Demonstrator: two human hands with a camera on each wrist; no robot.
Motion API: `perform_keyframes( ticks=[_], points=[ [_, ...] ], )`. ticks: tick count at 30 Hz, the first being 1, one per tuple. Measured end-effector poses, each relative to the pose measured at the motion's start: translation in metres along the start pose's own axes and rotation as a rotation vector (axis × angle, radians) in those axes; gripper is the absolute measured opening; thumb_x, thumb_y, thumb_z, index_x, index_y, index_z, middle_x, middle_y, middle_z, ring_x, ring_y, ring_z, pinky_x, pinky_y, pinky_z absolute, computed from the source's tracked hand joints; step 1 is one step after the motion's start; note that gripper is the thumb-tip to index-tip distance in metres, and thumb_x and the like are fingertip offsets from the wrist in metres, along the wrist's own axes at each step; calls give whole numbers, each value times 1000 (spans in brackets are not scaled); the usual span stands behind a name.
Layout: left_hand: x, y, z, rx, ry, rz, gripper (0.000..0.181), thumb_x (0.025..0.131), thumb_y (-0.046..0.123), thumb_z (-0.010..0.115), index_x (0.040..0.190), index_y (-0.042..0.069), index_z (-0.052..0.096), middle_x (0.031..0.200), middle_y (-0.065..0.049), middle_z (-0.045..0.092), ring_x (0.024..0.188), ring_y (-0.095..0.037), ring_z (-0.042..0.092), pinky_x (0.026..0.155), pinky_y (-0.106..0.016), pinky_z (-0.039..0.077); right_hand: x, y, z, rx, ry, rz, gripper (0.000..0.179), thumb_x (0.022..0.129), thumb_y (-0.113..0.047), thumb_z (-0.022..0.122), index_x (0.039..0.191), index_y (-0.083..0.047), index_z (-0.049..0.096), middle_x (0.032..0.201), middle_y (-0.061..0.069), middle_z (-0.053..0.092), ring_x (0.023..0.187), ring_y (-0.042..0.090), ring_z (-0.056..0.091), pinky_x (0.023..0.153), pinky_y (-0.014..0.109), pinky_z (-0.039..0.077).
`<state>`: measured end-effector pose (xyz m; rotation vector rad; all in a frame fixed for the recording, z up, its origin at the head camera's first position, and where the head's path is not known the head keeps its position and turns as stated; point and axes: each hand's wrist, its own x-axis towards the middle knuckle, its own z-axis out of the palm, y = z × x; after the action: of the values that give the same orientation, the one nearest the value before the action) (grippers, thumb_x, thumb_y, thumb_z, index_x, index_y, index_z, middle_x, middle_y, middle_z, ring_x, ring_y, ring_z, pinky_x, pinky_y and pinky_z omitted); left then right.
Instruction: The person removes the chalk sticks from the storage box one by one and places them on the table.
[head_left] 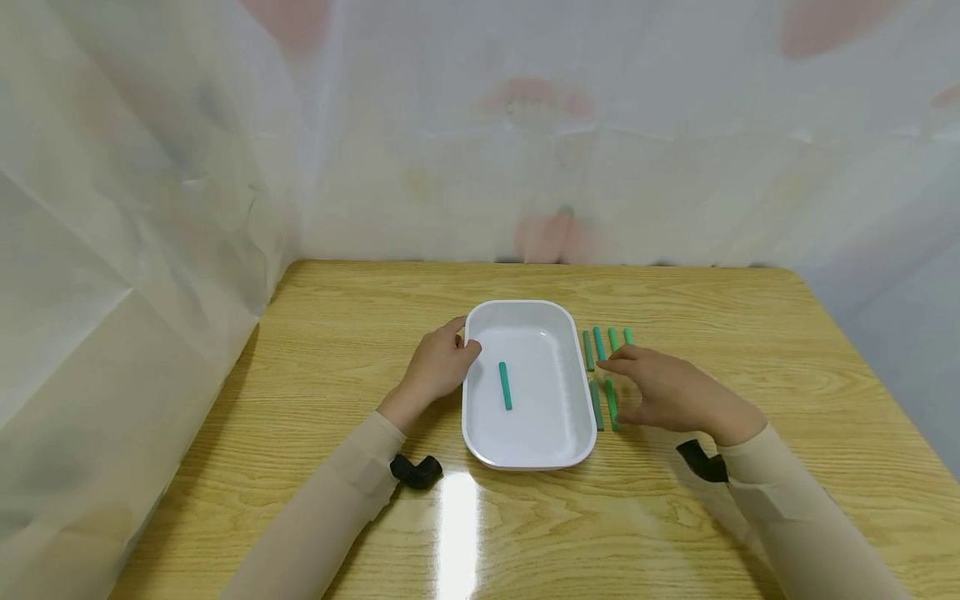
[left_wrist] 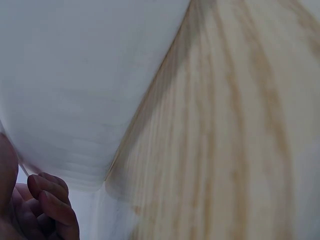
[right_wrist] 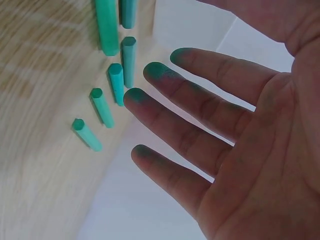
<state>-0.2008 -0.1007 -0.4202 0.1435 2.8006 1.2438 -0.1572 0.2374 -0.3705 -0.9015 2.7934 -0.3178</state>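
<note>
My left hand (head_left: 437,362) grips the left rim of a white rectangular tray (head_left: 542,392), thumb over the edge and curled fingers (left_wrist: 55,205) outside its wall. One teal-green chalk stick (head_left: 506,386) lies inside the tray, left of its middle. Right of the tray, several green and teal chalk sticks lie on the table in two rows, among them a dark green stick (head_left: 597,405) and a bright green stick (head_left: 612,403). My right hand (head_left: 675,388) hovers over them with fingers spread and nothing held. Green powder stains its fingertips (right_wrist: 159,71) in the right wrist view.
The wooden table (head_left: 337,333) has a bright light reflection near its front. Black wrist mounts (head_left: 417,472) sit on both sleeves. Pale patterned sheeting (head_left: 420,167) hangs behind the table and along its left side.
</note>
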Motion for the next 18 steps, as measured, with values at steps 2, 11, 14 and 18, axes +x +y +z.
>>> perform_keyframes(
  ticks=[2,11,14,18],
  points=[
    [0,0,0,0,0,0,49,101,26,53,148,15,55,65,-1,46,53,-14,41,49,-27,35,0,0,-1,-3,10,-7,71,80,-25,89,141,-1,61,135,15,62,116,35,67,90,50,58],
    [0,-1,0,1,-2,-4,52,100,28,52,150,14,53,66,-1,46,53,-14,41,49,-27,35,0,-5,-12,-5,49,-23,63,83,-17,84,139,-1,62,133,15,63,116,34,67,91,50,57],
    [0,-1,0,2,-4,-3,53,99,29,51,150,15,53,65,-1,45,53,-14,40,49,-27,35,0,-7,-16,7,44,-19,61,86,-16,81,141,-2,61,135,16,62,116,35,67,90,50,58],
    [0,-2,0,-2,-3,3,53,99,29,51,150,14,53,64,-1,45,52,-14,40,49,-27,35,0,-8,-20,19,42,-21,58,89,-15,77,143,-2,60,137,18,61,116,35,67,89,49,58]
  ],
)
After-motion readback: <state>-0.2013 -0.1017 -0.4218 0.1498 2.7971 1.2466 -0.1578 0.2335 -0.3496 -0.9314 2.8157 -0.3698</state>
